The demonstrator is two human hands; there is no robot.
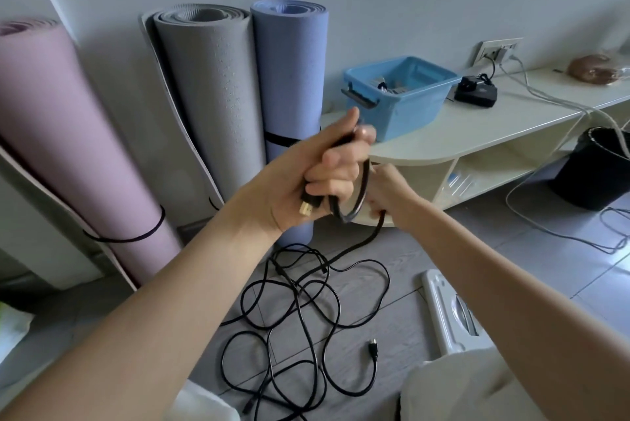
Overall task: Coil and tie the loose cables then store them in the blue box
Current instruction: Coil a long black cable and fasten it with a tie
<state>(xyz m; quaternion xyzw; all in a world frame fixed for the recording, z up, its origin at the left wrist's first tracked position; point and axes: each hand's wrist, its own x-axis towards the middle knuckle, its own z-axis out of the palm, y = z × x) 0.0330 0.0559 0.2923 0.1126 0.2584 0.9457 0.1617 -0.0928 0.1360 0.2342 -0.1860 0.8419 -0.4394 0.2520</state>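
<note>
Left hand [317, 178] fingers curled round black cable [361, 195]; right hand [387, 194] pinches it. Blue box [402, 110] near shelf [477, 134] edge.

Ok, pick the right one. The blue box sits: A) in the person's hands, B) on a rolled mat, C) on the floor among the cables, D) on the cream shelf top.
D: the blue box stands on the cream shelf top, behind the raised hands.
</note>
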